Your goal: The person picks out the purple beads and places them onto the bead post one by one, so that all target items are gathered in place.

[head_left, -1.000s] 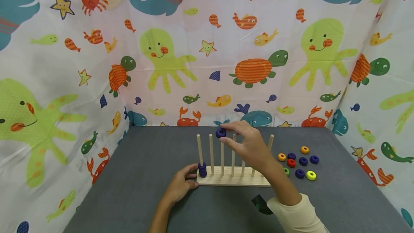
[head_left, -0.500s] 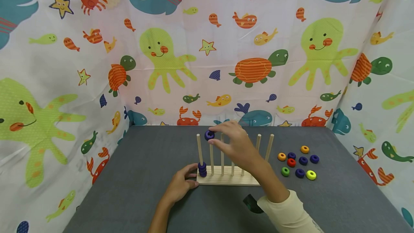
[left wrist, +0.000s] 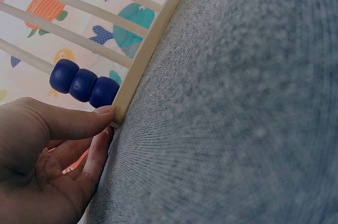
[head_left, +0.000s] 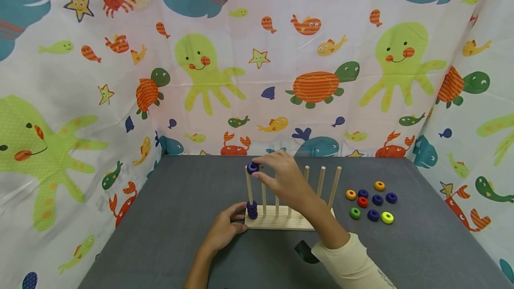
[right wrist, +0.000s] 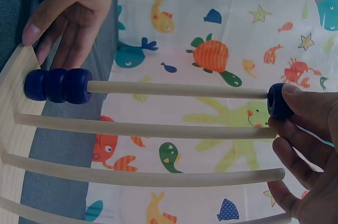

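Observation:
My right hand point(head_left: 283, 177) pinches a dark blue ring bead point(head_left: 252, 167) between thumb and fingers at the top of the leftmost peg point(head_left: 249, 186). In the right wrist view the bead point(right wrist: 279, 101) meets that peg's tip; whether the peg has entered its hole I cannot tell. Three blue beads point(left wrist: 84, 85) are stacked at the foot of the same peg. With thumb and fingers, my left hand point(head_left: 223, 229) grips the left end of the wooden base point(head_left: 277, 223), which carries a row of upright pegs. Part of the row is hidden behind my right hand and forearm.
Right of the base lie several loose beads: orange point(head_left: 379, 186), red point(head_left: 362, 202), green point(head_left: 354, 213), yellow point(head_left: 387, 217) and blue point(head_left: 373, 215). A grey cloth point(head_left: 160, 244) covers the table. A curtain point(head_left: 225, 79) printed with sea animals hangs behind and at both sides.
My right hand has carried the blue bead leftward over the pegs to the leftmost one. The green bead has come into full view. My left hand has stayed at the base.

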Available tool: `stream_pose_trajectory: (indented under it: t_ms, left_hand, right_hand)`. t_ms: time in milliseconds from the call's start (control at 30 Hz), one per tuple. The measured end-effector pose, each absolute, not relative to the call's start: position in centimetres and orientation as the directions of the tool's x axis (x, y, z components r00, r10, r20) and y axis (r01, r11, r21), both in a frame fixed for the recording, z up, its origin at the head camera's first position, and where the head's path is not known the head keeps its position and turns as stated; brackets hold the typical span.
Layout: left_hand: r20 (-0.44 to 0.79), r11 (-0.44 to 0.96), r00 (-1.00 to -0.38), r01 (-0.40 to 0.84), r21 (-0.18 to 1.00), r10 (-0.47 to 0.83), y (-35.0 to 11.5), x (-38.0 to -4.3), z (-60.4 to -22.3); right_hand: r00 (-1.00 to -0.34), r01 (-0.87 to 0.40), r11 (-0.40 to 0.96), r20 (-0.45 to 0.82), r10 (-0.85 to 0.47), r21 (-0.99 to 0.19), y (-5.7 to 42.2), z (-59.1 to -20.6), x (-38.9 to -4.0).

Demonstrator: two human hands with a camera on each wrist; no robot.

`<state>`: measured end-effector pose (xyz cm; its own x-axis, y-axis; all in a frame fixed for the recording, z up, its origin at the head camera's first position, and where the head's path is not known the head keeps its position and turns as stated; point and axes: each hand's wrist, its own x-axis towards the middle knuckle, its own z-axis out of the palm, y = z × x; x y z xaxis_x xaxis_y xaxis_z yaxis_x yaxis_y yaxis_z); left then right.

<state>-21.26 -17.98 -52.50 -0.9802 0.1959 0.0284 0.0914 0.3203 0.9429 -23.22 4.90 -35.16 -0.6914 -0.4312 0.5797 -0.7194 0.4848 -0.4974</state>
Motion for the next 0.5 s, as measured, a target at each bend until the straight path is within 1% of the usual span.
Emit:
stream_pose_trajectory:
  t_ms: [167,500]
  left_hand:
    - [0.018,0.325,-0.98,0.083,0.942,0.199,-17.95,-21.2,-52.34]
    - [0.007,0.327,-0.979,0.074,0.942,0.202,-17.89,-21.24,-52.37]
  right_hand:
    - [-0.688,-0.723,0.469,0.585,-0.429,-0.507,4.59,-35.18,-23.4]
    - [-0.706,-0.706,0.479,0.568,-0.423,-0.522,3.99,-35.09,-23.64]
